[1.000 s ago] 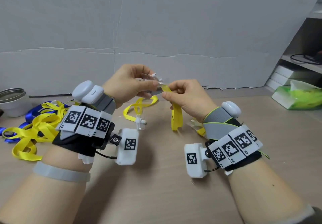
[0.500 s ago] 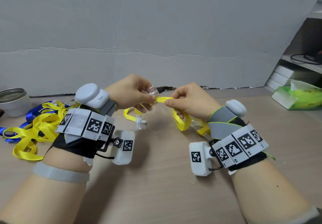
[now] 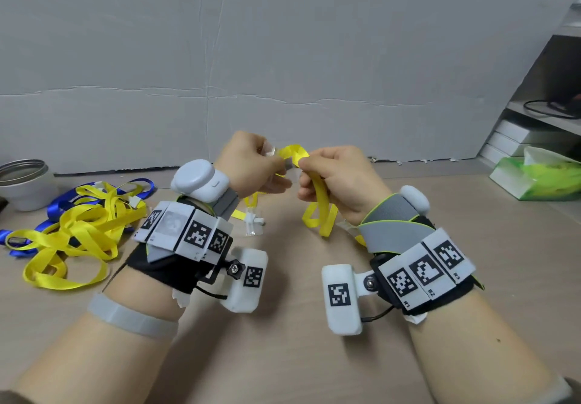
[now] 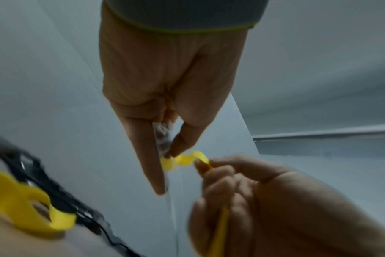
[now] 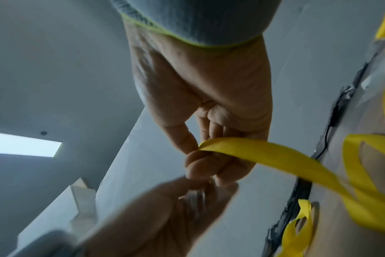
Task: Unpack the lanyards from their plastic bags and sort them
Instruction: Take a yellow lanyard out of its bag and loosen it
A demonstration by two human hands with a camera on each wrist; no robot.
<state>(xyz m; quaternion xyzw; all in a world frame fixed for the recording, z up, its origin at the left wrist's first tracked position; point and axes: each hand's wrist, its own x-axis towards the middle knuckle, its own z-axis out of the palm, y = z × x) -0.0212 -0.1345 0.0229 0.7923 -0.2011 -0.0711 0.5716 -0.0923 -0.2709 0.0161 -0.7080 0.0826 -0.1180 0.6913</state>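
Hands have come closer together than half a second ago, and the yellow lanyard (image 3: 317, 205) now bulges up in a small arch between them instead of running straight. This slack suggests the strap is being fed or re-gripped while its end is worked free of the clear plastic bag (image 4: 163, 139), so unpacking is not yet finished. The left hand (image 3: 251, 164) pinches the bag between thumb and forefinger, both curled on it. The right hand (image 3: 336, 177) pinches the strap, other fingers curled; the rest hangs below it. Sorted lanyards (image 3: 72, 230) lie on the table (image 3: 471, 215) at the left.
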